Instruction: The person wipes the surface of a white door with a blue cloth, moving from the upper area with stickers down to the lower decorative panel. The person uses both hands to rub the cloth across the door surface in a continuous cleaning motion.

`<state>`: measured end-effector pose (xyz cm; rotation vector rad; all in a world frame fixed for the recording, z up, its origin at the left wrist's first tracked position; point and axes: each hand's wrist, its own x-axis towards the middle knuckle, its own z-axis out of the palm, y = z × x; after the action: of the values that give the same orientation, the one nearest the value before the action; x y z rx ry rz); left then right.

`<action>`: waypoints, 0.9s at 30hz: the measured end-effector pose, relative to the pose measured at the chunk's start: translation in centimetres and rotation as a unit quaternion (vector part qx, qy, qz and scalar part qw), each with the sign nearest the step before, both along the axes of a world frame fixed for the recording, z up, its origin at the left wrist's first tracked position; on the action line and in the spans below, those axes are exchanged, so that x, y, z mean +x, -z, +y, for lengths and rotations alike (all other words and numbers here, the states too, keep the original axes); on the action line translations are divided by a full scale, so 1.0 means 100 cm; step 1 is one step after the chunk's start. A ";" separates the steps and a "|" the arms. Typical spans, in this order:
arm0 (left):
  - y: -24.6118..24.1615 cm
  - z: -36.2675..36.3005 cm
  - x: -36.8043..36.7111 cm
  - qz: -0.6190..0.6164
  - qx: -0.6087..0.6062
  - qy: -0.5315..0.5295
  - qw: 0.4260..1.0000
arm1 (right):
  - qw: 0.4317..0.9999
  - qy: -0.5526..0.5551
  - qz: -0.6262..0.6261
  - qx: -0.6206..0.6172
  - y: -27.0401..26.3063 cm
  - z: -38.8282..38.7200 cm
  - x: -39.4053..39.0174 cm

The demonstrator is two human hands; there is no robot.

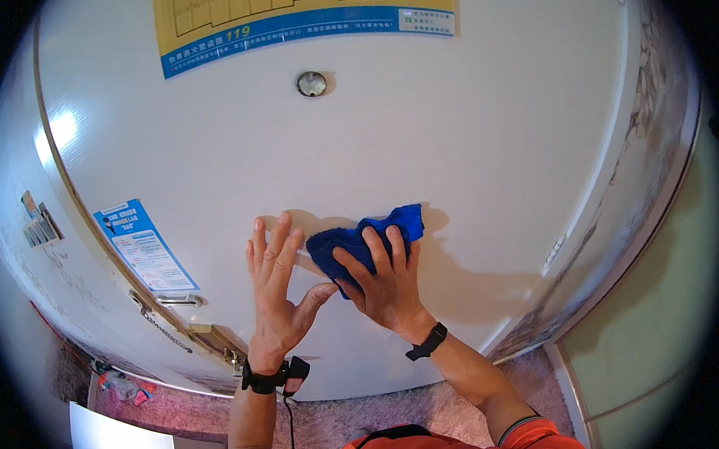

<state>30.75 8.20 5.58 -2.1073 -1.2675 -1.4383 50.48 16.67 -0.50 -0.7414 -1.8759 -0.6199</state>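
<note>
A white door (427, 121) fills the view before me. Under my right hand (386, 278) a bunched blue cloth (336, 244) is pressed to the door's surface, its upper corner sticking out past my fingers. My left hand (283, 285), fingers spread, is held up to the left of the cloth and has nothing in it. Its thumb comes close to the cloth's lower edge; whether they touch I cannot tell. Above both hands, a round metal peephole cover (312, 84) is fixed to the door.
A yellow and blue printed sign (310, 27) is at the top, a blue and white notice (146, 247) at the left. A door chain (162, 326), a handle (181, 300) and wall switches (43, 226) sit leftward. Hinges (556, 252) line the right edge. Plastic bags (122, 385) lie on the floor.
</note>
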 end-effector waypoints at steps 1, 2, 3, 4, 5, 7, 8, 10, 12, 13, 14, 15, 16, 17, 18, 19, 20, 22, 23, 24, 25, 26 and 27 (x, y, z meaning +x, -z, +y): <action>0.000 0.000 0.001 -0.004 -0.002 0.004 1.000 | 1.000 -0.001 0.002 0.003 -0.002 0.000 0.000; -0.001 0.000 0.002 -0.008 -0.003 0.010 1.000 | 1.000 0.002 0.002 0.007 -0.009 0.001 0.002; -0.001 0.001 0.003 -0.008 -0.003 0.008 1.000 | 1.000 0.004 0.006 0.008 -0.023 0.001 0.001; -0.001 0.001 0.005 -0.008 -0.003 0.008 1.000 | 1.000 0.008 0.009 0.009 -0.039 0.003 0.001; -0.001 0.002 0.007 -0.009 -0.003 0.009 1.000 | 0.999 0.008 0.024 0.030 -0.055 0.007 -0.002; -0.001 -0.002 0.001 0.000 0.006 -0.011 1.000 | 0.998 -0.020 0.036 0.037 -0.101 0.003 -0.013; -0.003 -0.004 0.001 0.000 0.009 -0.018 1.000 | 0.997 -0.025 0.045 0.051 -0.124 0.002 -0.017; -0.003 -0.003 0.004 0.001 0.012 -0.020 1.000 | 0.996 -0.019 0.058 0.071 -0.157 0.002 -0.017; -0.008 -0.002 0.009 0.005 0.015 -0.024 1.000 | 0.994 -0.016 0.068 0.088 -0.168 0.009 -0.017; -0.011 0.000 0.012 0.009 0.019 -0.027 0.999 | 0.993 -0.015 0.069 0.092 -0.169 0.009 -0.016; -0.015 0.002 0.016 0.014 0.022 -0.032 0.999 | 0.995 -0.013 0.062 0.080 -0.165 0.009 -0.015; -0.019 0.003 0.018 0.018 0.026 -0.038 0.999 | 0.996 -0.012 0.055 0.067 -0.157 0.006 -0.014; -0.021 0.005 0.020 0.024 0.027 -0.044 0.998 | 0.997 -0.012 0.047 0.055 -0.148 0.004 -0.013; -0.022 0.006 0.021 0.030 0.029 -0.051 0.998 | 0.998 -0.016 0.041 0.041 -0.133 0.002 -0.012; -0.022 0.009 0.024 0.034 0.031 -0.052 0.998 | 0.998 -0.014 0.042 0.053 -0.113 0.008 -0.008; -0.022 0.011 0.029 0.036 0.033 -0.049 0.998 | 0.997 -0.008 0.042 0.067 -0.097 0.012 -0.002; -0.019 0.013 0.030 0.041 0.034 -0.053 0.997 | 0.998 0.001 0.038 0.059 -0.084 0.011 0.001; -0.016 0.014 0.031 0.050 0.029 -0.057 0.997 | 0.998 0.016 0.029 0.044 -0.070 0.009 0.008; -0.015 0.015 0.032 0.047 0.032 -0.055 0.997 | 0.998 0.019 0.028 0.055 -0.068 0.011 0.010; -0.014 0.015 0.034 0.045 0.032 -0.051 0.997 | 0.998 0.016 0.031 0.057 -0.071 0.011 0.013; -0.013 0.016 0.036 0.042 0.032 -0.046 0.998 | 0.998 0.014 0.034 0.059 -0.079 0.012 0.017; -0.013 0.016 0.038 0.037 0.030 -0.038 0.998 | 0.997 0.013 0.035 0.062 -0.089 0.012 0.022; -0.014 0.017 0.040 0.035 0.028 -0.032 0.999 | 0.997 0.020 0.042 0.054 -0.102 0.009 0.025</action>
<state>34.72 9.86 6.94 -2.0442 -1.2429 -1.3458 52.97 17.61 9.67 -0.7251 -1.7411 -0.6983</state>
